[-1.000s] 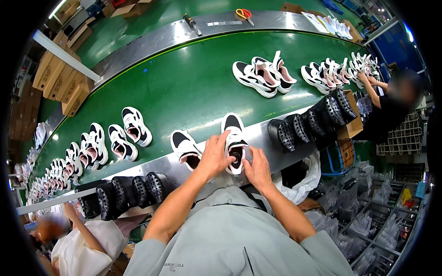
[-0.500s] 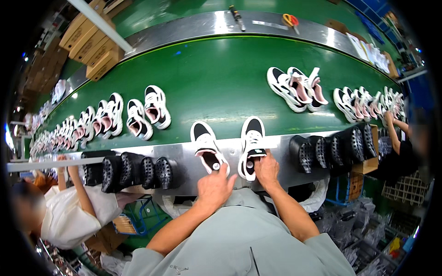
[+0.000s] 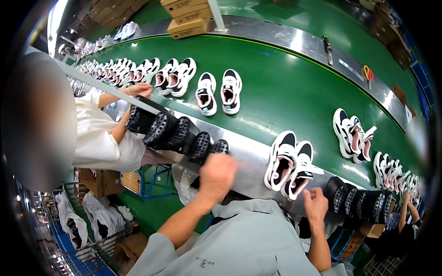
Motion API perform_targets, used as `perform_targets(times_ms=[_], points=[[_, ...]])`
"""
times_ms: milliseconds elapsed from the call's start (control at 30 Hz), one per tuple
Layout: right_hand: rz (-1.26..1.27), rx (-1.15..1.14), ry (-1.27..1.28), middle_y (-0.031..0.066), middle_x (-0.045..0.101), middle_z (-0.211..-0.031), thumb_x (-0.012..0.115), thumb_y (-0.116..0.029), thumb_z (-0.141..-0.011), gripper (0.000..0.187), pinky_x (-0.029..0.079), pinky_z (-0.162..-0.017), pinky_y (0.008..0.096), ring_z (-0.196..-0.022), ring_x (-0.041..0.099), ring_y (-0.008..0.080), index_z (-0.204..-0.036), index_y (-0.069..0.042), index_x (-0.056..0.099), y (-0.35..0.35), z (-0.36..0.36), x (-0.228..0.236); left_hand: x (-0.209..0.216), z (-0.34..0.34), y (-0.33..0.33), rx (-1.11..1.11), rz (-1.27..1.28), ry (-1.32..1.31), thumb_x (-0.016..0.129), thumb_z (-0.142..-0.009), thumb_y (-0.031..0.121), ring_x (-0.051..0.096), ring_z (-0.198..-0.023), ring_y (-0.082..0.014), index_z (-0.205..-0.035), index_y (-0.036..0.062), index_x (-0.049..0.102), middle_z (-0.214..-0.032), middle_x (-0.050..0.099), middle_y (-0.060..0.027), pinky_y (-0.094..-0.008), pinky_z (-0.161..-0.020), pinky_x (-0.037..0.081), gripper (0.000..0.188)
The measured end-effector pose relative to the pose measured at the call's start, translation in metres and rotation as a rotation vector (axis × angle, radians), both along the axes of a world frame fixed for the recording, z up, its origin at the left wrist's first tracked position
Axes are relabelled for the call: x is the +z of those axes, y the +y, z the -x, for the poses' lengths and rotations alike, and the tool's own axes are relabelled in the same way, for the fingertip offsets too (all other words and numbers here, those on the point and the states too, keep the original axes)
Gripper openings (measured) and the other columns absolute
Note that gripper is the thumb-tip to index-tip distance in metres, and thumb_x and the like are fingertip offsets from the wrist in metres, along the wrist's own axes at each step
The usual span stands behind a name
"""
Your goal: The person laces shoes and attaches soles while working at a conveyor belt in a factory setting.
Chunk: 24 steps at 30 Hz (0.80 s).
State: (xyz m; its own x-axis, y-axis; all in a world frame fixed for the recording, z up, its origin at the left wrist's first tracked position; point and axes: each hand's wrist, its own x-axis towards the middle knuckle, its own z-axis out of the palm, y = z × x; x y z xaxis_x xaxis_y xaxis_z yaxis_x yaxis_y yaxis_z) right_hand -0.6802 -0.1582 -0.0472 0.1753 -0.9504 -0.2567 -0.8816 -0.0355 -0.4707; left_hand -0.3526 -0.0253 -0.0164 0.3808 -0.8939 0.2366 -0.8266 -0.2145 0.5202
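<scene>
A pair of white and black sneakers with pink linings stands on the metal ledge in front of me, the left sneaker (image 3: 282,161) close beside the right sneaker (image 3: 299,170). A white tab sticks out from the right one. My right hand (image 3: 316,202) is just below that shoe, fingers loosely bent and apart, with nothing visible in them. Smeared by motion, my left hand (image 3: 218,177) is over the ledge, by the near end of a row of black dimpled, shoe-shaped blocks (image 3: 200,147). Whether it holds anything is hidden.
On the green belt (image 3: 258,106) stand a sneaker pair (image 3: 231,92), another group (image 3: 352,135) and long rows at both ends. More black blocks (image 3: 357,200) line the right ledge. A co-worker's hand (image 3: 140,89) is at left. Scissors (image 3: 368,76) lie on the far rail.
Both hands have let go of the sneakers, which now stand close together. My left hand has moved left toward the black blocks. The view has turned left.
</scene>
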Motion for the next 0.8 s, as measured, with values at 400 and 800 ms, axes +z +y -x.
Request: perform_targets(times_ms=[400, 800], points=[[-0.072, 0.092, -0.436, 0.01, 0.065, -0.066, 0.073, -0.013, -0.092, 0.017, 0.049, -0.059, 0.0291, -0.059, 0.059, 0.0127, -0.094, 0.003, 0.066, 0.041, -0.094, 0.048, 0.019, -0.12, 0.062, 0.5, 0.067, -0.303, 0.081, -0.08, 0.016, 0.058, -0.097, -0.038, -0.112, -0.0027, 0.065, -0.104, 0.061, -0.017, -0.0467, -0.084, 0.05, 0.04], [-0.965, -0.206, -1.181, -0.0018, 0.063, -0.094, 0.069, -0.033, -0.094, 0.038, 0.045, -0.054, 0.0242, -0.076, 0.06, 0.0072, -0.121, -0.009, 0.057, 0.039, -0.127, 0.059, 0.047, 0.012, -0.049, -0.243, 0.186, 0.592, 0.079, -0.08, 0.022, 0.059, -0.101, -0.0259, -0.121, 0.0024, 0.064, -0.119, 0.059, -0.0137, -0.0348, -0.083, 0.049, 0.048]])
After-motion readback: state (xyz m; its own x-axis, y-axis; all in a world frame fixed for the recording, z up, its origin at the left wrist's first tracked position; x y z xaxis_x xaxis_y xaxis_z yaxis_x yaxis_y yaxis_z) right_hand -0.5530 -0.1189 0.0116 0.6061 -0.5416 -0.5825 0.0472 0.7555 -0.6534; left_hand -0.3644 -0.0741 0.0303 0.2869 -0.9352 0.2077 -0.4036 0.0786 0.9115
